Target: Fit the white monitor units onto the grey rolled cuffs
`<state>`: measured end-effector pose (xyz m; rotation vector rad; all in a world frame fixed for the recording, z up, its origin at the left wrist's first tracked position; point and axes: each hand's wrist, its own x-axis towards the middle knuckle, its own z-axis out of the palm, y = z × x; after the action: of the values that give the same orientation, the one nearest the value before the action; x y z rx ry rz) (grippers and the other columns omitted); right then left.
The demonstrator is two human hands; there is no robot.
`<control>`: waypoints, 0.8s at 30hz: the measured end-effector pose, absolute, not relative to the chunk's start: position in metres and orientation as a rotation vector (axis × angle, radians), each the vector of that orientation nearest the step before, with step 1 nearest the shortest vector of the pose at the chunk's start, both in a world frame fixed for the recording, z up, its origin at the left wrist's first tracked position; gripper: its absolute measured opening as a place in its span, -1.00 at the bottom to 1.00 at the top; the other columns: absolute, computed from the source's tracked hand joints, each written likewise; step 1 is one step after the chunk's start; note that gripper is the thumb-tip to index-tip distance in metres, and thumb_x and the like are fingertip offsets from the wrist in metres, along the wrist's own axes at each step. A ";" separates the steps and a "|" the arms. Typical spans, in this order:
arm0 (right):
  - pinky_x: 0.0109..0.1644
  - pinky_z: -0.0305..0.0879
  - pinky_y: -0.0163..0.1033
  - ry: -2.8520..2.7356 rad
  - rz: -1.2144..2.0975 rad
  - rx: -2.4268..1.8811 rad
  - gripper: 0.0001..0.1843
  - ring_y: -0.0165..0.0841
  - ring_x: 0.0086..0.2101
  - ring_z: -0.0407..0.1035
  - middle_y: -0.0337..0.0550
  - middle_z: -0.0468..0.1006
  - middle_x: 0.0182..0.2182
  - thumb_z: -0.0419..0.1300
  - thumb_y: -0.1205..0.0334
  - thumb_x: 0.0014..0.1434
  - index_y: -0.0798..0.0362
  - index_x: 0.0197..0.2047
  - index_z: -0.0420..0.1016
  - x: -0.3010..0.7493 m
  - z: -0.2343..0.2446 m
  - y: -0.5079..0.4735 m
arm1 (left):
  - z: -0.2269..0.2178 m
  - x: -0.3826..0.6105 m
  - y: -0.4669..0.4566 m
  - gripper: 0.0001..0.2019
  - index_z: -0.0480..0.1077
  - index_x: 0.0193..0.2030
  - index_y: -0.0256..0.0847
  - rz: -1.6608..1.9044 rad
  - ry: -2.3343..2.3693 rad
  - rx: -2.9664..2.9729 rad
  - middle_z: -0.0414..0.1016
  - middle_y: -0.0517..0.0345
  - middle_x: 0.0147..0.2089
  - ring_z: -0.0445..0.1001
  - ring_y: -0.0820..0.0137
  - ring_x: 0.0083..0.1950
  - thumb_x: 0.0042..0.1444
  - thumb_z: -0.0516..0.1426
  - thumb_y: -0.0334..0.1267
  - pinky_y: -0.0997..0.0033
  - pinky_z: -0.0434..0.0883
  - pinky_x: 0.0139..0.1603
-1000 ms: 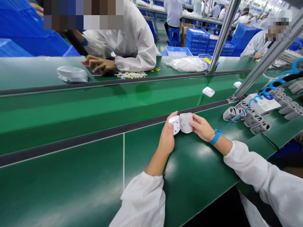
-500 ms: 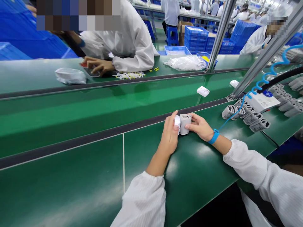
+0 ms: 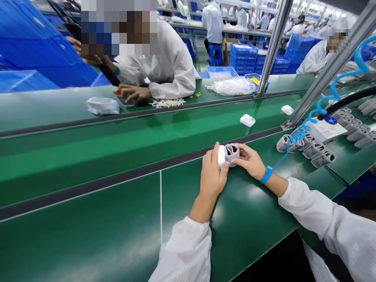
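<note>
My left hand (image 3: pixel 213 172) grips white module (image 3: pixel 221 156); right hand (image 3: pixel 249 161) grips grey sleeve (image 3: pixel 232 152), parts touching. Crooked seating could jam them; slipping fingers could drop either on counter (image 3: pixel 252 207).

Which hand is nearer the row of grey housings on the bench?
Right. The right hand is nearer, apart from the grey housings by green bench; the left hand is farther, beyond the white unit and held grey housing.

Bare left hand (image 3: pixel 213 172), bare right hand (image 3: pixel 249 161), white finely striped smock sleeve (image 3: pixel 183 250) on the left arm, matching sleeve (image 3: pixel 326 223) on the right arm, blue wrist strap (image 3: pixel 266 175) on the right wrist, thin blue cord (image 3: pixel 277 161) running far right into a coil
</note>
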<state>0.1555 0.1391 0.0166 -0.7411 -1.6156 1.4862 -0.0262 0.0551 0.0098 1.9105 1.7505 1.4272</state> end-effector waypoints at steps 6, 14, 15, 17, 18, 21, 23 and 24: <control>0.56 0.27 0.19 -1.929 1.121 -0.588 -0.42 0.00 0.40 0.35 0.03 0.53 0.34 0.48 0.01 0.34 -0.15 0.38 0.60 0.165 0.012 0.146 | 0.013 -0.020 0.058 -0.47 0.47 0.44 -0.31 1.524 1.662 1.522 0.65 -0.24 0.21 0.65 0.08 0.12 0.49 0.11 -0.05 0.08 0.58 0.19; 0.67 -0.03 0.32 -2.194 0.884 -0.408 -0.48 0.03 0.62 -0.03 -0.03 0.27 0.58 0.29 0.20 0.50 -0.21 0.46 0.54 0.169 0.017 0.145 | 0.017 -0.024 0.068 -0.63 0.66 0.10 -0.24 1.513 1.390 1.129 0.76 -0.01 -0.05 0.71 0.20 -0.09 0.17 0.31 -0.20 0.28 0.61 -0.04; 0.68 -0.05 0.33 -2.211 0.874 -0.406 -0.48 0.03 0.63 -0.07 -0.04 0.25 0.59 0.28 0.21 0.50 -0.20 0.47 0.54 0.169 0.018 0.144 | 0.018 -0.024 0.068 -0.66 0.67 0.06 -0.24 1.511 1.387 1.115 0.77 0.00 -0.08 0.70 0.21 -0.11 0.15 0.31 -0.21 0.29 0.60 -0.05; 0.68 -0.09 0.33 -2.235 0.871 -0.401 -0.49 0.03 0.65 -0.14 -0.07 0.22 0.61 0.25 0.21 0.52 -0.19 0.47 0.54 0.169 0.020 0.141 | 0.021 -0.024 0.067 -0.69 0.67 0.01 -0.23 1.513 1.397 1.095 0.77 0.03 -0.10 0.69 0.22 -0.14 0.15 0.30 -0.22 0.31 0.58 -0.08; 0.69 -0.12 0.33 -2.234 0.881 -0.393 -0.49 0.03 0.65 -0.17 -0.09 0.20 0.63 0.24 0.20 0.52 -0.20 0.47 0.54 0.168 0.021 0.139 | 0.022 -0.024 0.066 -0.70 0.67 0.00 -0.22 1.518 1.407 1.092 0.77 0.03 -0.10 0.68 0.23 -0.14 0.15 0.29 -0.22 0.31 0.57 -0.08; 0.70 -0.16 0.28 -2.144 1.026 -0.380 -0.45 0.03 0.66 -0.18 -0.16 0.11 0.66 0.32 0.10 0.49 -0.25 0.49 0.52 0.169 0.025 0.138 | 0.021 -0.024 0.066 -0.71 0.68 0.00 -0.22 1.536 1.422 1.098 0.76 0.05 -0.11 0.66 0.24 -0.13 0.16 0.28 -0.23 0.32 0.55 -0.04; 0.69 -0.04 0.24 -1.949 1.244 -0.424 -0.39 0.02 0.62 -0.03 -0.15 0.14 0.65 0.35 -0.01 0.47 -0.27 0.53 0.47 0.169 0.027 0.140 | 0.019 -0.026 0.068 -0.69 0.68 0.00 -0.22 1.539 1.401 1.085 0.76 0.05 -0.11 0.65 0.24 -0.13 0.13 0.29 -0.23 0.29 0.54 0.01; 0.65 0.07 0.21 -1.825 1.370 -0.471 -0.38 0.02 0.58 0.10 -0.12 0.22 0.62 0.34 -0.06 0.48 -0.26 0.54 0.47 0.169 0.027 0.142 | 0.018 -0.027 0.069 -0.67 0.69 0.01 -0.22 1.534 1.380 1.070 0.76 0.05 -0.10 0.65 0.24 -0.13 0.11 0.30 -0.23 0.28 0.54 0.04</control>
<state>0.1689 0.1416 0.0266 -0.4715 -1.8252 1.3700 -0.0272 0.0695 0.0177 1.0702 1.3796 1.5339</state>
